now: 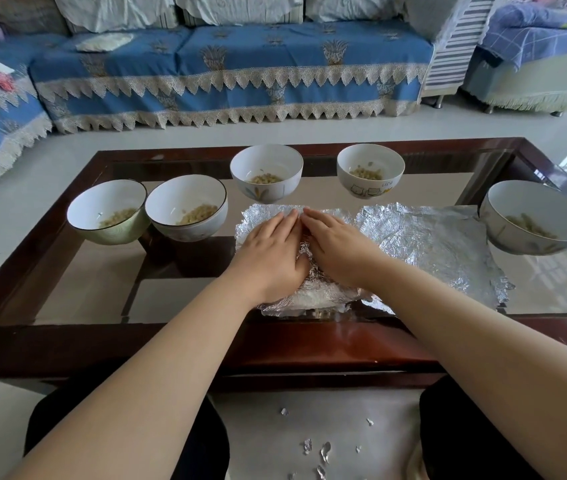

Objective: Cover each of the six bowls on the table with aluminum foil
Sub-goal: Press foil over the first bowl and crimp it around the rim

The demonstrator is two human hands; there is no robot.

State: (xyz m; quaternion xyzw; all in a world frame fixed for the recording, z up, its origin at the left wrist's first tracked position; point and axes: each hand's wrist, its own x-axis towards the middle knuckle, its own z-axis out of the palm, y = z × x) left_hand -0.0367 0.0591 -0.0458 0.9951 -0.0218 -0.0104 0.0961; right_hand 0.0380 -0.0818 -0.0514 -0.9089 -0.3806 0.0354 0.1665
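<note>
A foil-covered bowl [313, 292] stands at the table's near middle, its shape hidden under crinkled foil. My left hand [273, 251] and my right hand [339, 249] lie flat on top of that foil, fingers together, fingertips nearly touching. A loose foil sheet [431, 244] lies flat just to the right. Uncovered bowls holding grains stand around: a greenish bowl [107, 211], a white bowl [186, 207], a flower-painted bowl [266, 171], a cat-painted bowl [370, 169], and a large bowl [534, 216] at the right.
The glass-topped table has a dark wooden frame [275, 344]. Small foil scraps [323, 452] lie on the floor between my knees. A blue-covered sofa [226, 67] runs behind the table, with an armchair [531, 53] at the far right.
</note>
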